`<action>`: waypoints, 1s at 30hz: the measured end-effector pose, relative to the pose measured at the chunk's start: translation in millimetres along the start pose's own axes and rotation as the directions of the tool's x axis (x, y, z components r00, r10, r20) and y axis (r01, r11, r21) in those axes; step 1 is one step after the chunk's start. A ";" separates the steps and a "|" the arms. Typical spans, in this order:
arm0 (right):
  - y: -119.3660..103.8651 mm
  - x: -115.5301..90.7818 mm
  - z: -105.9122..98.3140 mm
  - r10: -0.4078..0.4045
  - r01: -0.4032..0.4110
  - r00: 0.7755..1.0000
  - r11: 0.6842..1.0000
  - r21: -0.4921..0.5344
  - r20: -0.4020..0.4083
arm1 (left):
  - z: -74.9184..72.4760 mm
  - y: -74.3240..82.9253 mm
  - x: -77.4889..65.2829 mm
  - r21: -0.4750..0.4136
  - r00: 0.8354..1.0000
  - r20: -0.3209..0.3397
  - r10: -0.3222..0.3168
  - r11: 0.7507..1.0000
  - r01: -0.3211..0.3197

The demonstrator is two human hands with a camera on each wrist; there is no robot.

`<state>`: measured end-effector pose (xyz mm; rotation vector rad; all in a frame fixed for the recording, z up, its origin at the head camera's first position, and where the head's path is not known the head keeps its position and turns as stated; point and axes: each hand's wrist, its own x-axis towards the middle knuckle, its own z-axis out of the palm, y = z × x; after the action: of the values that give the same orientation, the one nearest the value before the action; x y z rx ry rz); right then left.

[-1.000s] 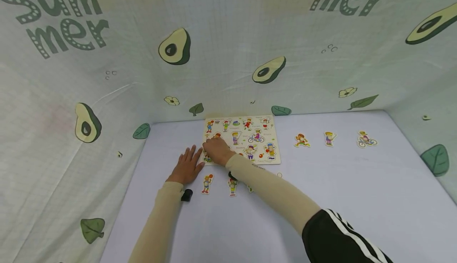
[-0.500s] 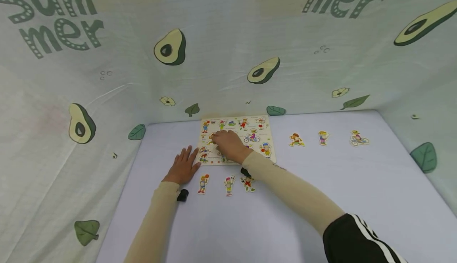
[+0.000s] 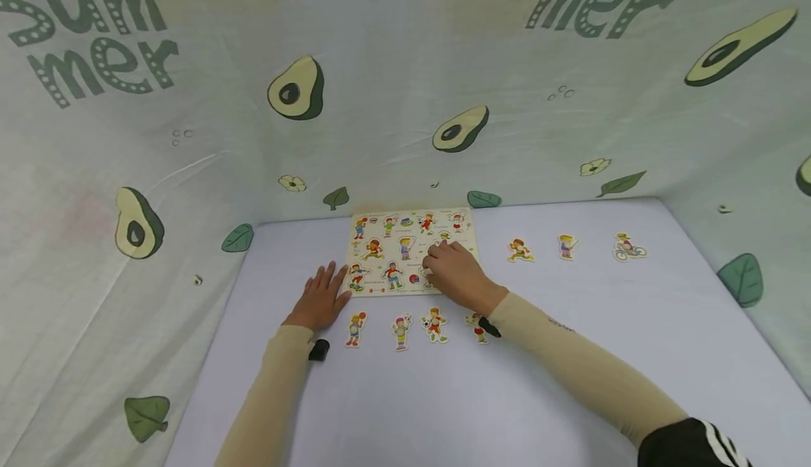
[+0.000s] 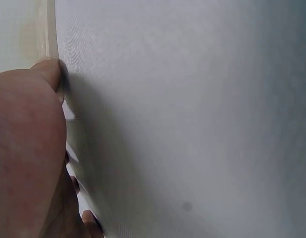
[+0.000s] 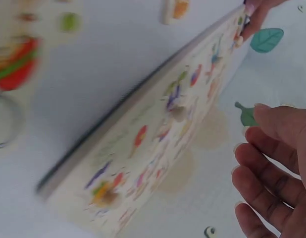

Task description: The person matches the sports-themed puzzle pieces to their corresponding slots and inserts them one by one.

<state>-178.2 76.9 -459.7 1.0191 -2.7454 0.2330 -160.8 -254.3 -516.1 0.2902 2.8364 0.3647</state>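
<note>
Lying beneath the right hand [image 3: 461, 277], its fingers loosely bent, holding nothing: one picture board [image 3: 391, 245]. Left hand [image 3: 317, 301]: fingers spread, at the board's left edge.

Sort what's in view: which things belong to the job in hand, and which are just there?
Part of the job, it seems:
puzzle board, left hand at its edge, right hand over it
three loose pieces to its right
four loose pieces in front of it

Only surroundings:
white tabletop
avocado-print cloth

Room over table [image 3: 633, 333] at front right, left hand [image 3: 317, 300] blocking board [image 3: 422, 238] on left, right hand [image 3: 459, 273] above it
</note>
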 end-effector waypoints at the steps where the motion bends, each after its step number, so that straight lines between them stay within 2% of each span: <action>1: 1.4 -6.4 -1.2 -0.003 0.003 1.000 1.000 -0.008 0.000 | 0.8 -0.9 0.1 0.002 1.000 -0.001 -0.001 1.000 0.001; 12: 15.0 -66.9 4.4 -0.032 0.031 0.999 0.998 -0.049 -0.018 | 11.3 -9.0 2.3 0.017 0.999 -0.033 0.010 1.000 -0.009; 20: 22.6 -97.9 9.0 0.028 -0.028 0.999 1.000 0.012 0.022 | 11.1 -9.7 5.2 0.007 0.999 -0.039 0.004 1.000 -0.003; 30: 26.1 -125.9 11.2 0.013 -0.018 0.999 0.994 0.109 0.044 | 8.2 -4.9 3.1 -0.001 1.000 -0.020 -0.006 1.000 0.006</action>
<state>-103.5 172.8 -503.2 1.0415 -2.8081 0.3724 -162.2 -256.4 -525.8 0.2798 2.8558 0.3699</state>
